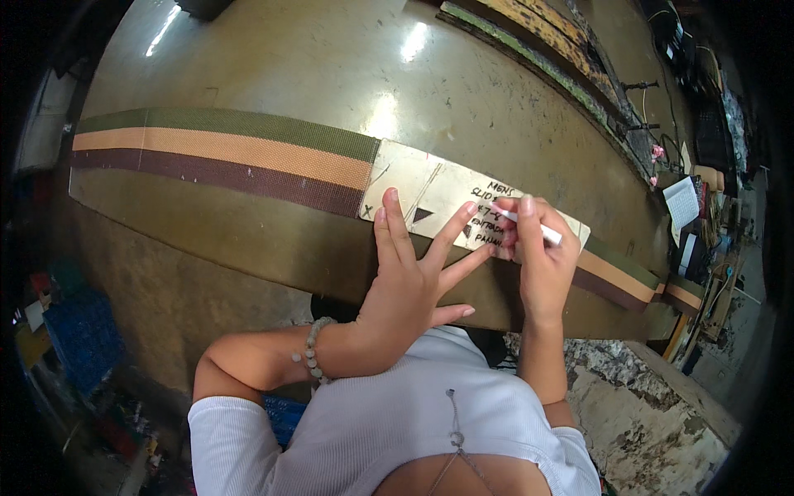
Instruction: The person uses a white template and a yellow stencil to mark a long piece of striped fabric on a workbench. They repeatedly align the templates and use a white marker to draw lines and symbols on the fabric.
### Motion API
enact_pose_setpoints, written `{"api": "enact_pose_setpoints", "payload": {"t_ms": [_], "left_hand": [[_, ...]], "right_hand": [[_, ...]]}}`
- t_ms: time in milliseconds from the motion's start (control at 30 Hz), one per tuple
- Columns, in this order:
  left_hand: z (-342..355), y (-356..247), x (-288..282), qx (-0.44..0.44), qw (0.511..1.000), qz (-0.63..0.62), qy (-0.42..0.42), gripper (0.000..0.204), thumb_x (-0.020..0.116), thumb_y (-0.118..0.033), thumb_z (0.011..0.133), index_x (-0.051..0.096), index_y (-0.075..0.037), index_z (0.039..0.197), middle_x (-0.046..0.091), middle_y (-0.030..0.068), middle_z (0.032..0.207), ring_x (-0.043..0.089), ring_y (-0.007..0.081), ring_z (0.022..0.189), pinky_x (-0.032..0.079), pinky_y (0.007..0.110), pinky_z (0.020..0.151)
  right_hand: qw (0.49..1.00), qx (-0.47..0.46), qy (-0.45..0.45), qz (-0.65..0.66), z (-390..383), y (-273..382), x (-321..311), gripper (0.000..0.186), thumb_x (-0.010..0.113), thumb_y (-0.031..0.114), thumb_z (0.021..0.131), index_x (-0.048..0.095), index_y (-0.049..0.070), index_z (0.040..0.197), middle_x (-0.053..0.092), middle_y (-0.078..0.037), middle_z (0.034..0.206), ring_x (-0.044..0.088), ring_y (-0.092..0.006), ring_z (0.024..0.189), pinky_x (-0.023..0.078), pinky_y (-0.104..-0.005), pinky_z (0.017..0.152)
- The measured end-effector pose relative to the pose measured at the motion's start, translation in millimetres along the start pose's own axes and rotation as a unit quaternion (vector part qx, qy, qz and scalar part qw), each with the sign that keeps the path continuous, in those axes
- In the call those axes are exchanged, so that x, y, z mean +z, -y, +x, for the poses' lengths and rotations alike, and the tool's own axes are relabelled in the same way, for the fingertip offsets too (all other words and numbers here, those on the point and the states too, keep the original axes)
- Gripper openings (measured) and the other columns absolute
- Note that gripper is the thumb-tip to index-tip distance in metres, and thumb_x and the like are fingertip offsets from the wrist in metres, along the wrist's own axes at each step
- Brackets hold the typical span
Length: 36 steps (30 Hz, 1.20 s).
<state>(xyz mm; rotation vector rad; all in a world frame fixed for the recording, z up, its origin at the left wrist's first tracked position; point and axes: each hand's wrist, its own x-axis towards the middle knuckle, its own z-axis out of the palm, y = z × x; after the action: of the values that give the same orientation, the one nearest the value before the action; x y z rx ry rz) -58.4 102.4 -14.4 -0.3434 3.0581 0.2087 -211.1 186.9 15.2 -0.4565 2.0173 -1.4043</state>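
A long woven strap [248, 157] striped green, tan and dark brown runs across the table. On top of it lies a flat cream template board [413, 169] with handwriting and cut-out notches that show the dark strap beneath. Spread over the board's near edge is my left hand [405, 289], its fingertips pressing on the board. My right hand [542, 256] grips a slim white marking pen [529, 225], its tip pointing left over the handwritten part. From here I cannot tell whether the tip touches the board.
The brown table [306, 66] has a glossy, scratched top. Worn wooden bars [546, 62] with green and yellow paint lie at the far right. Past the table's right end are papers [682, 202] and assorted items. A blue crate [83, 331] stands on the floor at left.
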Motion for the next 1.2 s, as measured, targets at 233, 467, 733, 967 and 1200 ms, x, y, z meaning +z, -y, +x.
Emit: {"api": "enact_pose_setpoints", "payload": {"t_ms": [233, 467, 733, 967, 1200], "left_hand": [[-3, -4, 2, -0.008, 0.999, 0.039, 0.015, 0.097, 0.042, -0.081, 0.085, 0.047, -0.008, 0.148, 0.045, 0.0220, 0.148, 0.029, 0.0710, 0.133, 0.026, 0.076, 0.110], [-4, -5, 4, -0.013, 0.998, 0.053, 0.014, 0.100, 0.045, -0.079, 0.084, 0.055, 0.003, 0.139, 0.052, 0.0298, 0.138, 0.028, 0.0701, 0.135, 0.024, 0.074, 0.112], [-5, -1, 6, -0.015, 0.998, -0.057, -0.038, 0.084, 0.057, -0.073, 0.082, 0.057, -0.013, 0.142, 0.043, 0.0297, 0.145, 0.018, 0.0749, 0.134, 0.025, 0.076, 0.110], [2, -2, -14, -0.007, 1.000, 0.017, 0.011, 0.080, 0.063, -0.075, 0.076, 0.045, -0.047, 0.149, 0.026, 0.0018, 0.167, 0.029, 0.0704, 0.131, 0.038, 0.069, 0.107], [5, -4, -19, -0.007, 0.999, 0.044, 0.021, 0.081, 0.066, -0.073, 0.074, 0.046, -0.048, 0.148, 0.028, 0.0022, 0.166, 0.030, 0.0701, 0.131, 0.038, 0.069, 0.107]], "right_hand": [[0.959, -0.205, 0.076, -0.181, -7, -2, 37, 0.016, 0.078, 0.001, 0.081, 0.063, -0.001, 0.087, 0.065, -0.011, 0.080, 0.062, -0.0194, 0.069, 0.051, -0.0307, 0.063], [0.937, -0.260, 0.107, -0.207, 4, 0, 43, 0.020, 0.074, 0.003, 0.080, 0.054, -0.001, 0.080, 0.059, -0.015, 0.076, 0.061, -0.0355, 0.071, 0.052, -0.0414, 0.065], [0.915, -0.298, 0.196, -0.189, 17, 0, 36, 0.020, 0.074, 0.003, 0.072, 0.055, 0.001, 0.079, 0.059, -0.016, 0.076, 0.061, -0.0372, 0.071, 0.051, -0.0410, 0.065], [0.984, -0.142, -0.109, 0.015, -11, -25, -30, 0.016, 0.077, 0.000, 0.084, 0.062, 0.002, 0.086, 0.068, -0.005, 0.083, 0.066, -0.0101, 0.079, 0.055, -0.0272, 0.073], [0.945, -0.308, -0.045, -0.102, -43, -69, -58, 0.025, 0.080, -0.008, 0.073, 0.058, 0.003, 0.075, 0.061, -0.008, 0.070, 0.064, -0.0239, 0.067, 0.057, -0.0377, 0.082]]}}
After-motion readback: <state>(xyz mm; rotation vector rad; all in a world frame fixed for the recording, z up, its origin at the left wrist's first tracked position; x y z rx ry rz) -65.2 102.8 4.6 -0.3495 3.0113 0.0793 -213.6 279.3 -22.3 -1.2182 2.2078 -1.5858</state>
